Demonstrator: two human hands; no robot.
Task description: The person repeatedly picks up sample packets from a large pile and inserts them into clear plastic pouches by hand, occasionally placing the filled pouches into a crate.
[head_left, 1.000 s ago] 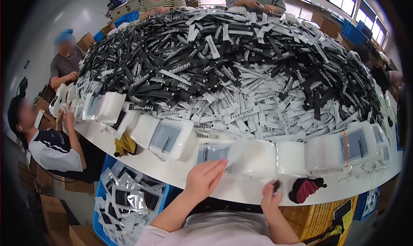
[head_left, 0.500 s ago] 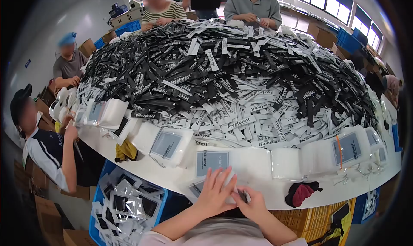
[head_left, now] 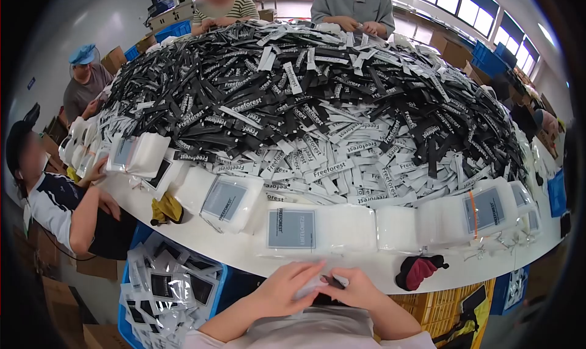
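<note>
Close to my body at the table's front edge, my left hand [head_left: 292,288] pinches a translucent plastic bag [head_left: 310,287]. Its fingers are pressed together along the bag. My right hand [head_left: 353,288] is closed beside it, around a small dark packet [head_left: 332,281] at the bag's side; its far end is hidden by the fingers. Just beyond both hands lies a stack of flat plastic bags [head_left: 342,227] with a grey printed panel [head_left: 292,229] marked FREEFOREST.
A large heap of black and white stick packets [head_left: 323,163] covers the table. More bag stacks [head_left: 223,199] line its edge. A maroon pouch [head_left: 420,272] and a yellow cloth pouch [head_left: 166,208] lie nearby. Below stand a blue bin [head_left: 124,324] and a yellow crate [head_left: 409,309]. Co-workers sit around.
My left hand has drawn back from the bag stack toward my body, its spread fingers now closed on a bag. My right hand stays close by. The left-hand co-worker's arm has lowered.
</note>
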